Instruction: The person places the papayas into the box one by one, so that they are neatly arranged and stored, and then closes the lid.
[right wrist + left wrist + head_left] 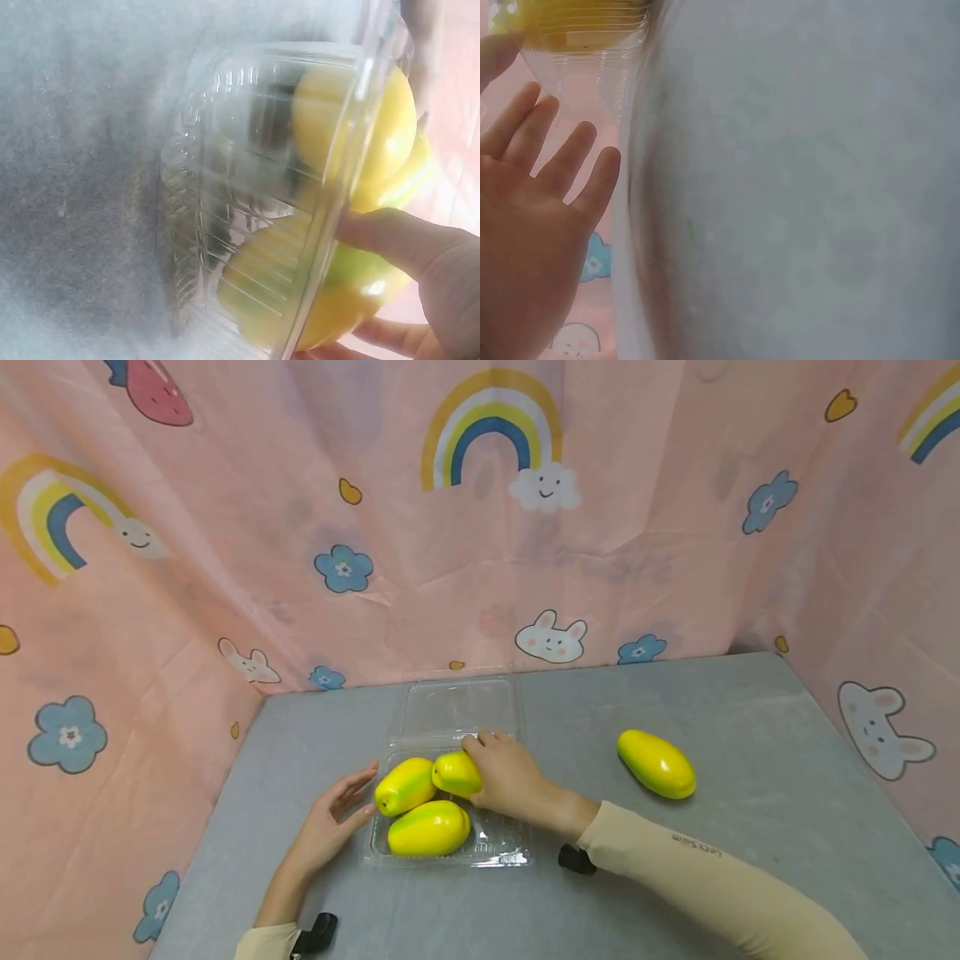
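Observation:
In the head view a clear plastic clamshell box (498, 853) lies with its lid (461, 710) folded back away from me. Two yellow-green mangoes (405, 787) (429, 829) rest in its left half. My right hand (513, 781) reaches over from the right and grips a third mango (456, 774) by its right end, within the box's walls. The right wrist view shows the thumb and fingers of that hand around the mango (360, 281), partly seen through the clear wall. Beside the box's left wall, my left hand (330, 822) has its fingers extended, fingertips right at the rim.
Another mango (657, 765) lies on the grey tabletop (735, 710) to the right of the box. A pink patterned curtain (420, 627) encloses the back and sides of the table. Dark wrist-camera mounts show below both wrists.

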The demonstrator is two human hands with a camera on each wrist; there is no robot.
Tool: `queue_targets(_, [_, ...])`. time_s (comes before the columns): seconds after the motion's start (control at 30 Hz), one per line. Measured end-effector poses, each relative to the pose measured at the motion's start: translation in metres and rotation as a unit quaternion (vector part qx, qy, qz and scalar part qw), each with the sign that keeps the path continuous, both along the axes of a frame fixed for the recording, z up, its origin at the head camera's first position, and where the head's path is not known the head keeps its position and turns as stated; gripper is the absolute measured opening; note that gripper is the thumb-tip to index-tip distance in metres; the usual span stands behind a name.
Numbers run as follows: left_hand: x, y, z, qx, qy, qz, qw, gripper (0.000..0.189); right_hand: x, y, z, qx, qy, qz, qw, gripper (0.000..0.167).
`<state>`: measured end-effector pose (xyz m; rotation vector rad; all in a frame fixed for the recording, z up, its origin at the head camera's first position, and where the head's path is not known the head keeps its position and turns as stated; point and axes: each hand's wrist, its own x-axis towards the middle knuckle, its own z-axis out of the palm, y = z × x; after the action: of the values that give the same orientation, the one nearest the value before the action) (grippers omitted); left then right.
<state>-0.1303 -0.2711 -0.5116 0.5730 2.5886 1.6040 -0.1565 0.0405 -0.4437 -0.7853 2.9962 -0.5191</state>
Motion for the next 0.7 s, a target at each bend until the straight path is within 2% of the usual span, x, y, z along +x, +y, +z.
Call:
queue_targets(0.23, [0.0003,-0.0013,-0.0005,0.002,0.01,-0.01,0.9999,0.05,0.0035,-0.001,0.0041,0.009,0.006,0.011,0.9999,0.063])
queue_targets(0.43, [0.0029,-0.0014,0.0034,-0.017,0.012,-0.03,0.9993,0.066,0.004,-0.0009,0.0024,0.001,0.007,0.011,0.9999,0.064])
queue_targets(0.57, [0.0015,0.0008,0.0036,-0.04,0.014,-0.01,0.9991,0.069,0.0039,-0.0006,0.0014,-0.004,0.01,0.013,0.9999,0.066])
queue_targets(0.7, [-0.0009,0.0048,0.0036,-0.041,0.028,0.028,0.9984,0.055,0.0042,-0.0002,0.0011,-0.002,0.005,0.012,0.9999,0.07])
